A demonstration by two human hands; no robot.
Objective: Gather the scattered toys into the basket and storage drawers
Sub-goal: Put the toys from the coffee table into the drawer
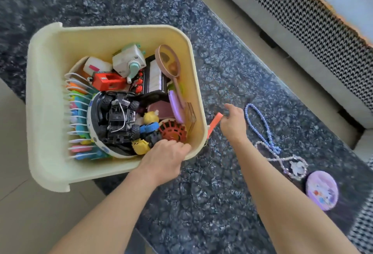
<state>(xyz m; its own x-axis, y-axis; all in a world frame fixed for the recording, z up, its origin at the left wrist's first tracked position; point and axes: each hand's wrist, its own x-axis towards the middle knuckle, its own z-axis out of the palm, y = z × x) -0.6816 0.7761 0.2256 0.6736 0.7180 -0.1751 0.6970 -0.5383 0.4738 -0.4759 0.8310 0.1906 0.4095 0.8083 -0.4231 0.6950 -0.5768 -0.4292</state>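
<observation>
1. Gripping the near right rim of the cream basket [113,35], my left hand [165,159] curls its fingers over the edge, beside a red wheel [171,131] inside.
2. My right hand [234,123] pinches one end of an orange stick [215,124]; the stick slants down toward the basket's right wall, just outside it.
3. The basket sits partly on a dark shaggy rug [222,203] and partly on pale floor tiles [18,203].
4. Inside the basket lie a black toy truck [119,118] resting in a round bowl-like shell, a red block [109,81], a white camera-like toy [129,61], a small black piano [155,78], a pink magnifier [169,62] and a rack of coloured pieces [80,120] along the left wall.
5. On the rug to my right lie a blue bead string [260,120], a clear bead necklace [292,163] and a round purple case [322,190], all apart from the basket.
6. A sofa edge with a checked cloth [314,25] runs along the upper right.
</observation>
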